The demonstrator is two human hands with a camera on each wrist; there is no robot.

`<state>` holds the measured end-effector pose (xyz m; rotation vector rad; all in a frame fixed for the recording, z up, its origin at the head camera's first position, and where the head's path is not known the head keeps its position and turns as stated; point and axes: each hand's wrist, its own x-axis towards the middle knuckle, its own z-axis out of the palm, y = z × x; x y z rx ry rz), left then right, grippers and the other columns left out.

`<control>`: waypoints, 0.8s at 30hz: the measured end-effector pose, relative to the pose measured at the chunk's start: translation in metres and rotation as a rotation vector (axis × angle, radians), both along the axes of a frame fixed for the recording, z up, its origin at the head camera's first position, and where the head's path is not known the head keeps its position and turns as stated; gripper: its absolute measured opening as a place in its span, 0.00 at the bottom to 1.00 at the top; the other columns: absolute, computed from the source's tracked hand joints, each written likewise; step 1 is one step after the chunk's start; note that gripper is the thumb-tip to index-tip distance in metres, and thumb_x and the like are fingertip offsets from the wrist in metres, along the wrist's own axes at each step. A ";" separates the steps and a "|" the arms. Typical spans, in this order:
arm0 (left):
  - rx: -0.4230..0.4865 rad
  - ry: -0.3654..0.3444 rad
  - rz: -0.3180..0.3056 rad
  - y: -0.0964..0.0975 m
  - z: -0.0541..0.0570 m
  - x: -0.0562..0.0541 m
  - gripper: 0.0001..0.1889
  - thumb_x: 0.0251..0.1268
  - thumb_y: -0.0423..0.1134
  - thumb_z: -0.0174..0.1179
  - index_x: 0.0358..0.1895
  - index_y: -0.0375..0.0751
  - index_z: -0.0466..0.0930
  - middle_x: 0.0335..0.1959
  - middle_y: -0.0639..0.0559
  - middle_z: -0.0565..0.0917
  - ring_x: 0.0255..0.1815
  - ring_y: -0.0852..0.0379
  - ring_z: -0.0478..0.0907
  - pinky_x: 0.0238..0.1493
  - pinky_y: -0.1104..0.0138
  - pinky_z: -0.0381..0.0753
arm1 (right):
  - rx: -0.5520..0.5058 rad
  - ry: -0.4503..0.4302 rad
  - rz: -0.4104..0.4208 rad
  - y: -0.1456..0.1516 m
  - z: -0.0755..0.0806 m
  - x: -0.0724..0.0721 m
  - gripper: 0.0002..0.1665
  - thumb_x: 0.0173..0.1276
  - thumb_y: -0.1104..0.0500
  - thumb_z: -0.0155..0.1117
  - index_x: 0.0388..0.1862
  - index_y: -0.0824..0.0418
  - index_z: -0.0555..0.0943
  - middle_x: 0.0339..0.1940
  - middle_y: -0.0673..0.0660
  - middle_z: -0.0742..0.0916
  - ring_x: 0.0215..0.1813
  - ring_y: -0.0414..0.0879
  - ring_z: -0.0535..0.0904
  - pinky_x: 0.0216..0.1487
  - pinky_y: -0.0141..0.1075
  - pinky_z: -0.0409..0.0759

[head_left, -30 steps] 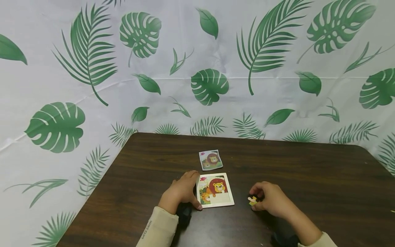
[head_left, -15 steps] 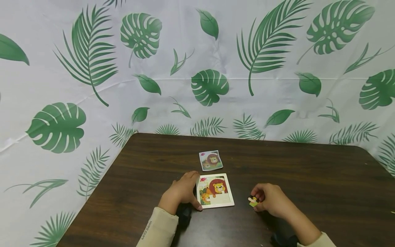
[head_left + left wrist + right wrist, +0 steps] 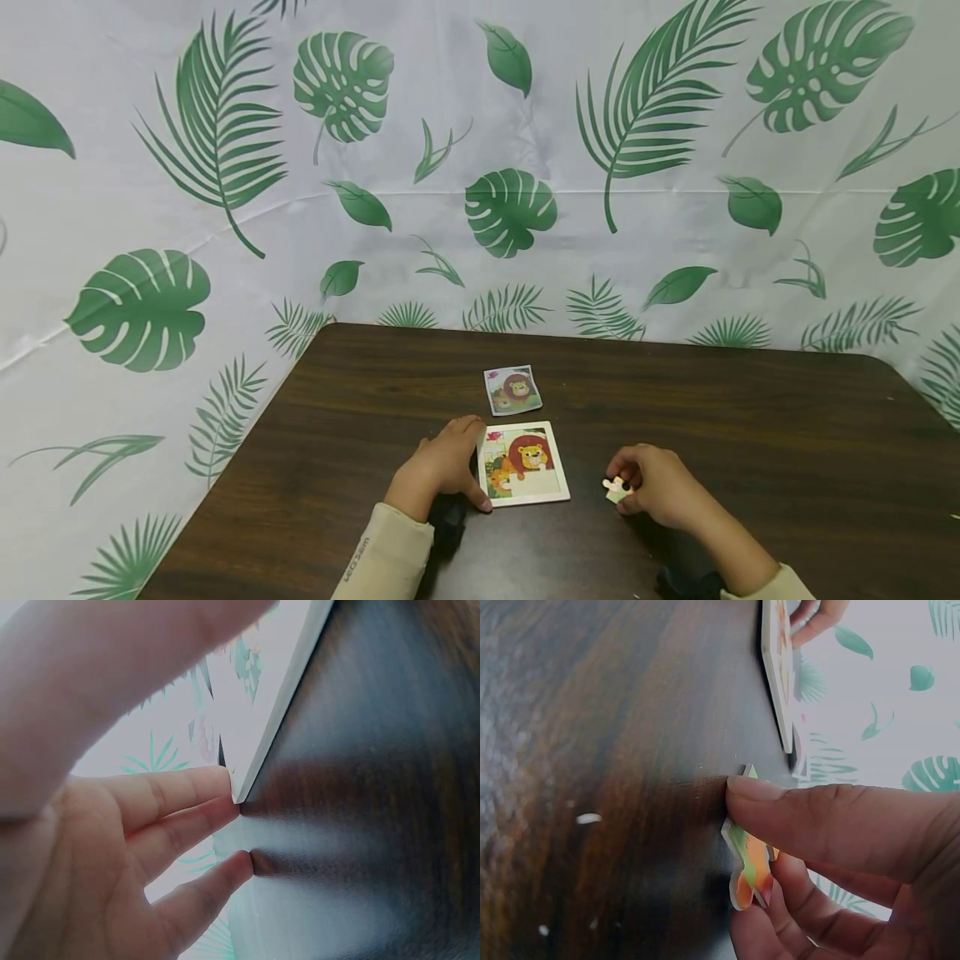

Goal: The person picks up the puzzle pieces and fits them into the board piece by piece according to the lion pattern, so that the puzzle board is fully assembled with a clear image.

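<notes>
A square wooden jigsaw puzzle (image 3: 525, 454) with a lion picture lies on the table, part of its lower area bare wood. My left hand (image 3: 444, 462) rests at its left side, thumb by the near corner and fingers by the far one. The left wrist view has these fingers (image 3: 180, 825) nearly straight, two touching the frame's corner. Right of the puzzle, my right hand (image 3: 660, 485) pinches a jigsaw piece (image 3: 618, 490) between thumb and fingers. Green and orange show on this piece (image 3: 751, 862) in the right wrist view; the thumb hides part of it.
Beyond the puzzle lies a small paper card (image 3: 513, 390) with the same lion picture. The dark wooden table (image 3: 750, 417) extends to a leaf-printed cloth (image 3: 420, 233) behind. Small white specks (image 3: 589, 818) lie on the tabletop.
The jigsaw piece has turned between my right fingers, and a paler face now shows in the head view. My left hand and the puzzle have stayed in place.
</notes>
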<state>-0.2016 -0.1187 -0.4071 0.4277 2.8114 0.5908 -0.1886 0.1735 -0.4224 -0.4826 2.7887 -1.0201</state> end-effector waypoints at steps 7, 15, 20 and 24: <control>0.002 -0.004 0.000 0.000 0.000 0.000 0.53 0.27 0.49 0.79 0.64 0.38 0.64 0.66 0.44 0.62 0.67 0.45 0.56 0.54 0.33 0.55 | -0.009 0.017 0.034 0.002 0.000 0.000 0.20 0.36 0.70 0.77 0.28 0.58 0.78 0.25 0.50 0.76 0.27 0.42 0.72 0.27 0.33 0.71; 0.006 -0.001 0.000 0.000 -0.001 0.000 0.53 0.27 0.49 0.79 0.65 0.38 0.63 0.67 0.44 0.62 0.67 0.45 0.56 0.54 0.33 0.55 | -0.094 0.017 0.080 0.000 0.004 -0.002 0.15 0.49 0.79 0.59 0.30 0.62 0.78 0.23 0.52 0.78 0.21 0.42 0.74 0.20 0.33 0.75; 0.003 -0.001 -0.002 0.000 -0.001 0.000 0.53 0.27 0.49 0.79 0.65 0.38 0.63 0.67 0.44 0.61 0.67 0.45 0.56 0.54 0.33 0.55 | -0.089 0.076 0.103 -0.007 0.010 -0.005 0.16 0.50 0.80 0.59 0.30 0.61 0.78 0.24 0.51 0.77 0.21 0.39 0.74 0.21 0.32 0.75; 0.004 -0.001 -0.004 0.000 0.000 0.000 0.53 0.27 0.49 0.79 0.65 0.38 0.63 0.67 0.44 0.62 0.67 0.45 0.56 0.54 0.33 0.55 | -0.112 0.088 0.137 -0.018 0.015 -0.009 0.15 0.51 0.79 0.59 0.31 0.61 0.79 0.24 0.51 0.78 0.21 0.40 0.74 0.21 0.33 0.75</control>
